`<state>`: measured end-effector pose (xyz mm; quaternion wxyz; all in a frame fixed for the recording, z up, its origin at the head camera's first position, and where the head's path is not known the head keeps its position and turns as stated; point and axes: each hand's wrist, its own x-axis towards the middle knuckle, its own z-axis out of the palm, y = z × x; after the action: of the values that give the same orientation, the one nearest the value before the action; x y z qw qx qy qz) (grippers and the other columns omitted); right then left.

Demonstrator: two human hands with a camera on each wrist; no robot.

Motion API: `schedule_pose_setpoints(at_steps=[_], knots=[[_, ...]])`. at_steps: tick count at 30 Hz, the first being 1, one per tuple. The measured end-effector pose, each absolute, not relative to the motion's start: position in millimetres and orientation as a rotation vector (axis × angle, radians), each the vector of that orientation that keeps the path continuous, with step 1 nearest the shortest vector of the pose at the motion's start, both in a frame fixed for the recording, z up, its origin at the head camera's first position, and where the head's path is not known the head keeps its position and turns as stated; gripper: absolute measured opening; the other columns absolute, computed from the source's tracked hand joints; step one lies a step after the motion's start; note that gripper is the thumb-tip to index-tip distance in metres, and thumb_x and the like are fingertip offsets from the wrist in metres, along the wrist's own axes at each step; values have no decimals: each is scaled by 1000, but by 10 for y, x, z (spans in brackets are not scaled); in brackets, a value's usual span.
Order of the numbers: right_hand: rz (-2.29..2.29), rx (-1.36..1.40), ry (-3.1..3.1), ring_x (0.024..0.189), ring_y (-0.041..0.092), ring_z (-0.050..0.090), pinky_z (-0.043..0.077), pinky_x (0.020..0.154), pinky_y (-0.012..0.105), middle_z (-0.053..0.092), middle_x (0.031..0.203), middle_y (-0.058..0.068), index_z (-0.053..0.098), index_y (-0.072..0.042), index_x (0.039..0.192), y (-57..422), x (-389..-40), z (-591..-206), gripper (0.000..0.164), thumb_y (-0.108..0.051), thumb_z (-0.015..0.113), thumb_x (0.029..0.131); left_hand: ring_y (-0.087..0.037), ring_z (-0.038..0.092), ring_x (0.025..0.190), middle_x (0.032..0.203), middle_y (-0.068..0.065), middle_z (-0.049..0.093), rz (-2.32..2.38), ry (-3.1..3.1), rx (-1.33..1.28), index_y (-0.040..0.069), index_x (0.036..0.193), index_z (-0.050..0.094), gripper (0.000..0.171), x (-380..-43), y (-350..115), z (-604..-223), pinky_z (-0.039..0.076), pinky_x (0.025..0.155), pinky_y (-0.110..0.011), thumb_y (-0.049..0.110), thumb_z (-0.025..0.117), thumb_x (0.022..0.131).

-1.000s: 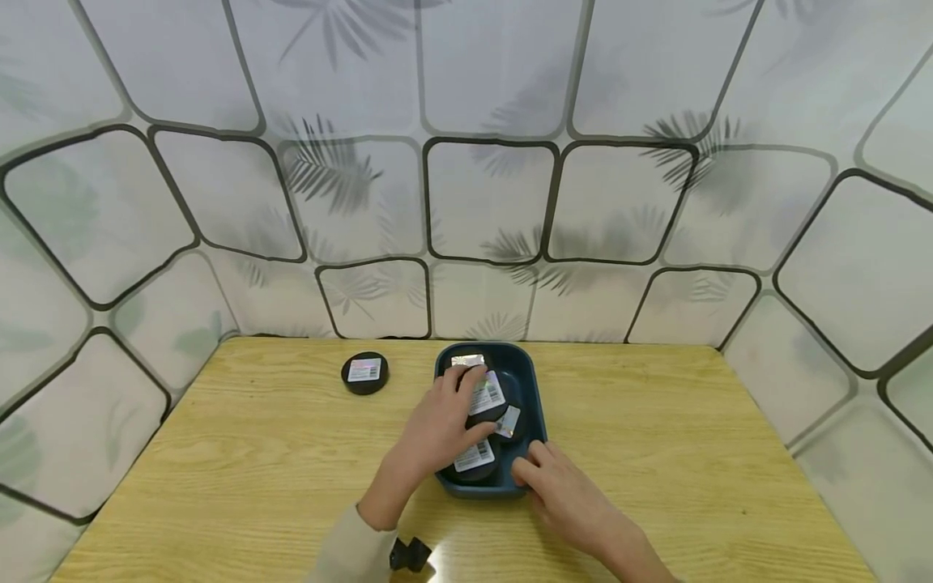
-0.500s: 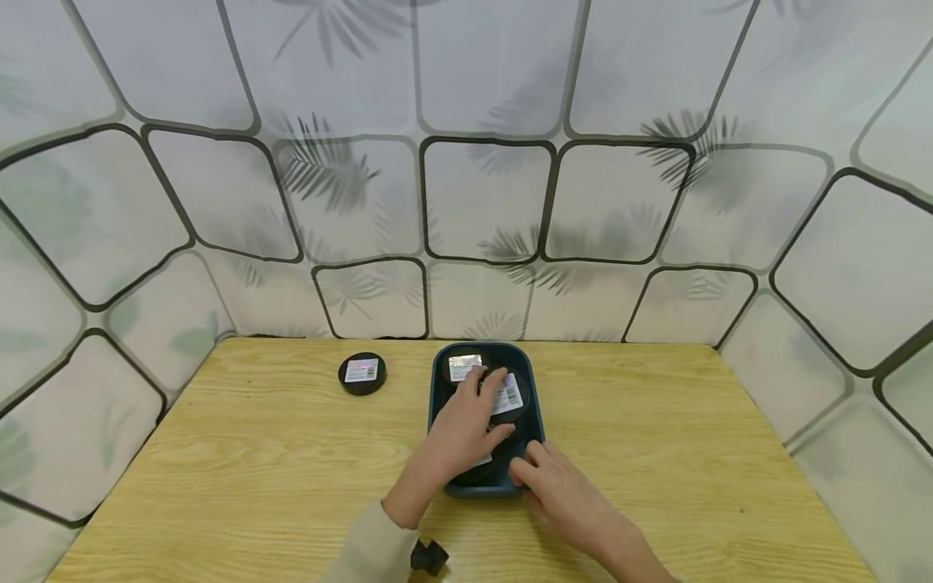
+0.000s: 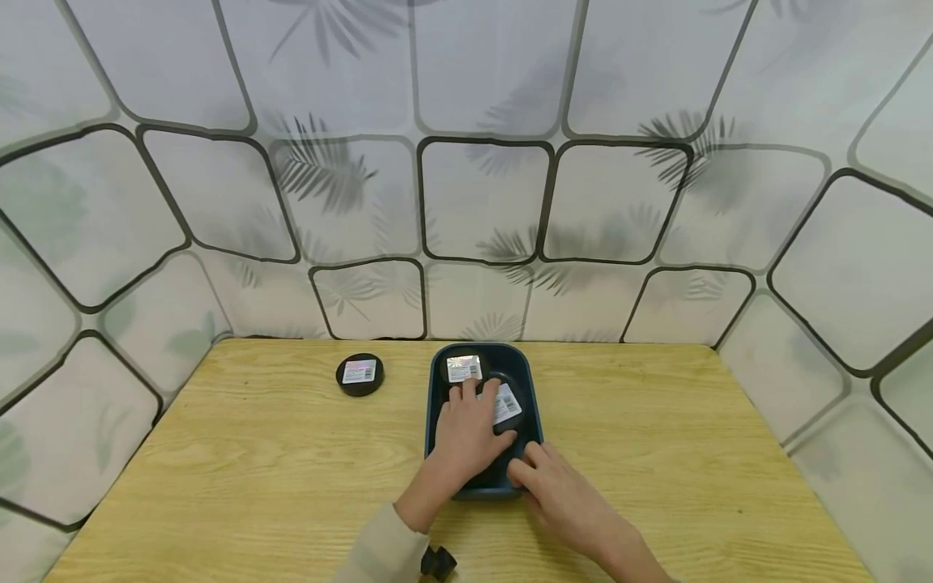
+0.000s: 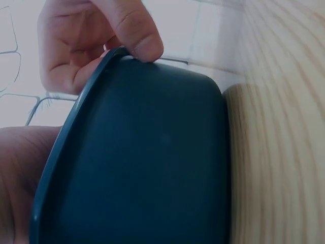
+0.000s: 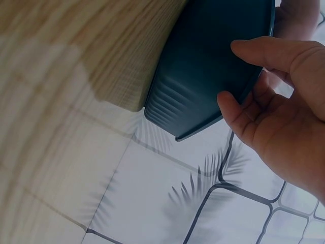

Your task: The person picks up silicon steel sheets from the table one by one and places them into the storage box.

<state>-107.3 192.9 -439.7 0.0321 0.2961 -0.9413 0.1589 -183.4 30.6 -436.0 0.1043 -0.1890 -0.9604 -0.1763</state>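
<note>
A dark blue tray (image 3: 535,413) stands on the table, with several black round flat containers in it. My left hand (image 3: 466,429) reaches into the tray, fingers and thumb spanning one labelled black round container (image 3: 509,411) near the middle. Behind it lies another black round container (image 3: 464,368) with a shiny label. My right hand (image 3: 561,494) holds the tray at its near right corner. In the right wrist view the thumb and a finger of the right hand (image 5: 289,96) press the outer wall. The forward part of the tray floor is mostly hidden by my left hand.
One more black round container (image 3: 360,374) lies on the wooden table (image 3: 240,453), left of the tray near the back edge. A patterned white curtain (image 3: 481,202) rises behind and at both sides. A small black device (image 3: 439,561) sits under my left wrist.
My left hand has moved right and then slightly nearer, taking the labelled container along inside the tray. The far container's label now shows more fully. The right hand has stayed at the corner.
</note>
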Motion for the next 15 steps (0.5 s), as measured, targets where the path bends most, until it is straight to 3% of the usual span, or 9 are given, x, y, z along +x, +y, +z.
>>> schedule_pose_setpoints(at_steps=[5,15], knots=[[491,925,-2867,78,9,36,35,70,23,38,85,-10,55,-22,87,1918,-1074,-4408,30,3,72,83,-33,51,100,128,-20,51,-510,-2881,-520,13,138,50,73,-1819,352,-4363,53,73,-43,44,81,80],[497,922,-2845,76,8,35,34,69,22,37,85,-10,56,-20,86,1913,-1076,-4409,29,4,71,82,-38,53,111,145,-15,47,-464,-2960,-583,17,139,51,64,-1864,354,-4367,55,79,-47,38,77,84]])
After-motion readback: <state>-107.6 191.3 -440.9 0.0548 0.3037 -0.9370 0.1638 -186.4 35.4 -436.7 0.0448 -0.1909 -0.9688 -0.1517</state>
